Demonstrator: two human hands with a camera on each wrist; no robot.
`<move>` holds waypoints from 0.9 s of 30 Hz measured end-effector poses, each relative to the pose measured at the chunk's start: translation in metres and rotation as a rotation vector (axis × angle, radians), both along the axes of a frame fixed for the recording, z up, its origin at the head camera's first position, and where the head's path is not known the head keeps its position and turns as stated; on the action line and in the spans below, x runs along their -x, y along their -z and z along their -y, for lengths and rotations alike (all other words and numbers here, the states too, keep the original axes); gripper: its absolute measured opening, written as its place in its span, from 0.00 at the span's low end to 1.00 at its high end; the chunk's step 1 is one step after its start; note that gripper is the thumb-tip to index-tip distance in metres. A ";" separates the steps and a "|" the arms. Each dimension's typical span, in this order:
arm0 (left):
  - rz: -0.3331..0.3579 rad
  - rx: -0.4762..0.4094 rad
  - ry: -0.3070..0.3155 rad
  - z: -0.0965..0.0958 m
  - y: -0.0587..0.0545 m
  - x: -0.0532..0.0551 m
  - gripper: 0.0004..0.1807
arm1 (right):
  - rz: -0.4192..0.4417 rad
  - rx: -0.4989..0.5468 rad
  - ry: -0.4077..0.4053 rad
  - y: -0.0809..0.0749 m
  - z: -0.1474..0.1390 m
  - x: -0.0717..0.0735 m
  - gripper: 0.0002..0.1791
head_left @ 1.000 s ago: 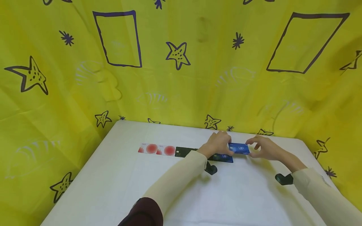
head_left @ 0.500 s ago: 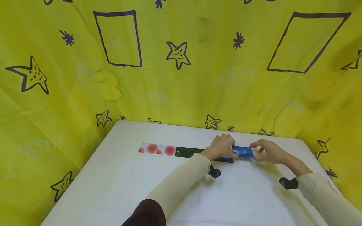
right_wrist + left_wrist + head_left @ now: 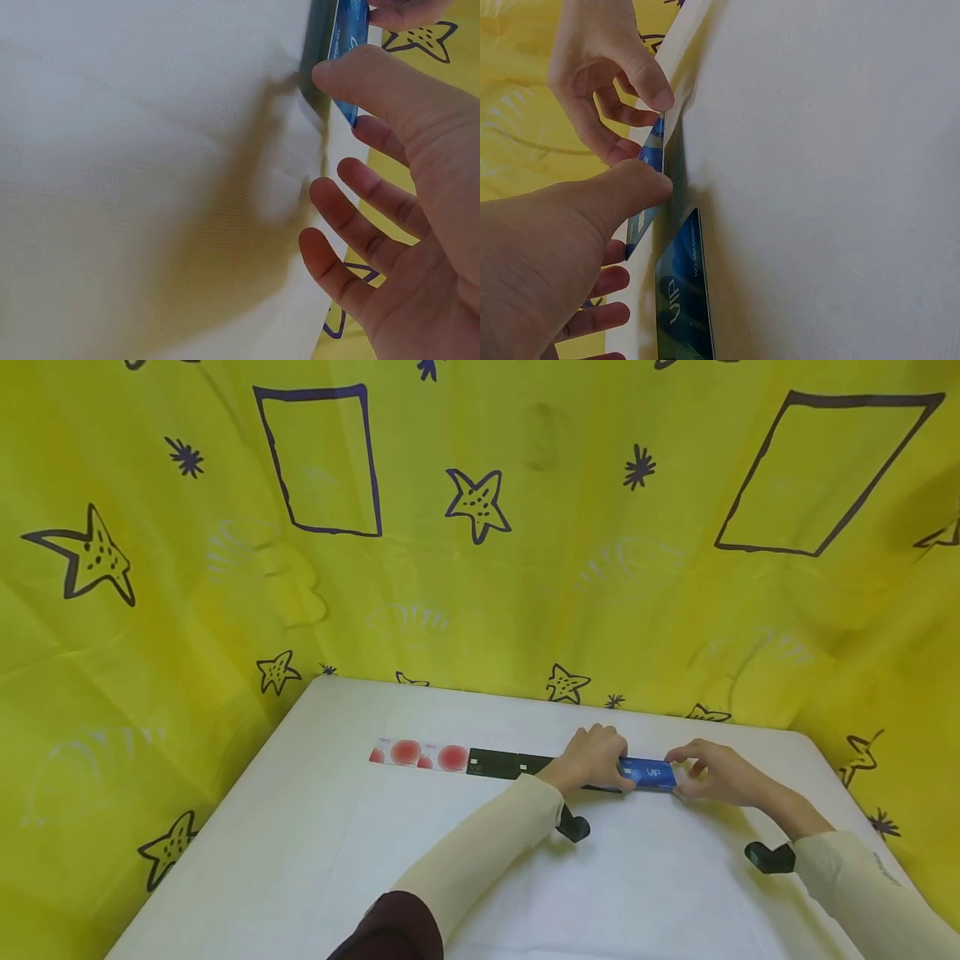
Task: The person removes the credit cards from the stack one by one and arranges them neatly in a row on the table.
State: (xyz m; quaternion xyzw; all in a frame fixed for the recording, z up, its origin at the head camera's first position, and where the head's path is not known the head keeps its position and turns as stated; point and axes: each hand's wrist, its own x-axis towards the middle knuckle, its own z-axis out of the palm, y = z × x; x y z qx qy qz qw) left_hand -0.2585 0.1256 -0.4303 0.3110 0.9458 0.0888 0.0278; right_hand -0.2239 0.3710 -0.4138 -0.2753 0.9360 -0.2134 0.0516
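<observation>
A blue VIP card point(image 3: 649, 774) is held between both hands at the right end of a row of cards. My left hand point(image 3: 595, 757) pinches its left end between thumb and fingers. At the opposite end my right hand point(image 3: 715, 773) pinches it, with the other fingers spread in the right wrist view. The card hovers just over the cloth, its shadow beneath. Another blue VIP card point(image 3: 682, 296) lies flat under my left hand, mostly hidden in the head view. Further left lie two dark cards, one a VIP card point(image 3: 491, 763), and two red-and-white cards point(image 3: 444, 757).
The cards lie on a white-covered table point(image 3: 300, 860). A yellow curtain point(image 3: 480, 585) with drawn stars and frames rises behind the table and along both sides. Dark wrist devices, one near the right sleeve point(image 3: 771, 857), hang below each wrist.
Both hands have moved the held blue card slightly right and nearer, lower toward the table and in line with the row. The other cards stay put.
</observation>
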 end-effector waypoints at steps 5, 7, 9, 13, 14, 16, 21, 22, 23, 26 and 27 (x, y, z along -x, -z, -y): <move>-0.022 0.017 0.005 -0.001 0.003 -0.001 0.24 | 0.019 -0.003 0.010 0.001 -0.001 -0.002 0.24; -0.025 0.022 0.006 -0.002 0.003 -0.001 0.24 | 0.023 -0.002 0.014 0.002 -0.001 -0.002 0.24; -0.023 0.025 0.007 -0.002 0.004 -0.002 0.24 | 0.029 0.001 0.016 0.003 -0.001 -0.002 0.24; -0.016 0.026 0.004 -0.002 0.004 -0.004 0.23 | 0.039 0.000 0.022 0.005 -0.001 -0.002 0.24; -0.015 0.028 0.001 -0.002 0.005 -0.004 0.23 | 0.045 -0.001 0.029 0.005 -0.001 -0.002 0.25; -0.014 0.028 0.000 -0.003 0.005 -0.005 0.23 | 0.056 -0.009 0.040 0.006 -0.001 -0.002 0.25; -0.013 0.023 -0.004 -0.003 0.007 -0.006 0.23 | 0.082 -0.025 0.063 0.006 0.000 -0.003 0.26; -0.012 0.020 -0.004 -0.003 0.007 -0.007 0.23 | 0.083 -0.026 0.065 0.006 0.001 -0.003 0.26; -0.010 0.017 -0.006 -0.004 0.007 -0.007 0.23 | 0.084 -0.028 0.066 0.006 0.001 -0.004 0.26; -0.002 0.012 -0.009 -0.003 0.007 -0.008 0.23 | 0.083 -0.026 0.064 0.005 0.001 -0.005 0.26; -0.001 0.011 -0.009 -0.003 0.007 -0.008 0.23 | 0.083 -0.027 0.063 0.005 0.001 -0.005 0.26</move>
